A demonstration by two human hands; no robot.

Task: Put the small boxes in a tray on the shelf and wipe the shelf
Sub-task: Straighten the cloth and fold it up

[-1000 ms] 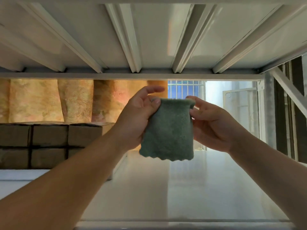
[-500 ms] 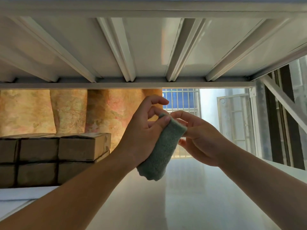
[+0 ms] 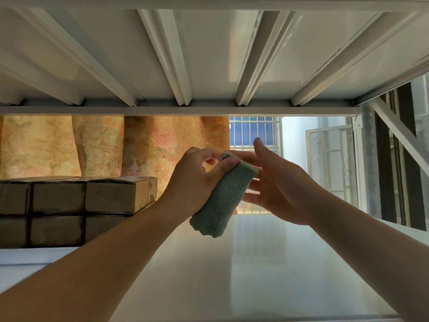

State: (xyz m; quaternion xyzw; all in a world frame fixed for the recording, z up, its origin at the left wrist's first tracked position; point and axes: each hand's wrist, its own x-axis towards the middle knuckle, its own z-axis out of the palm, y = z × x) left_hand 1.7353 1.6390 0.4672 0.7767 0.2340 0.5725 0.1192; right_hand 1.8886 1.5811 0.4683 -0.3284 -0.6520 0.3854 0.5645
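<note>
Here's the white shelf point(image 3: 267, 263), a broad pale deck running away towards the barred window, with the ribbed underside of the upper shelf point(image 3: 209, 54) overhead. At the left sit the small boxes point(image 3: 76, 212), brown cardboard, stacked two high and packed side by side. Both arms reach in over the deck. The left hand point(image 3: 197, 182) has fingers and thumb curled, pinching the top end of the green cloth point(image 3: 222, 201). The right hand point(image 3: 278, 189) is spread, fingers straight, laid flat against the cloth's right side. The cloth is folded narrow and sits between the two hands, held up in the air above the shelf. Its long axis slants from upper right to lower left, and the lower end hangs free below the left palm.
</note>
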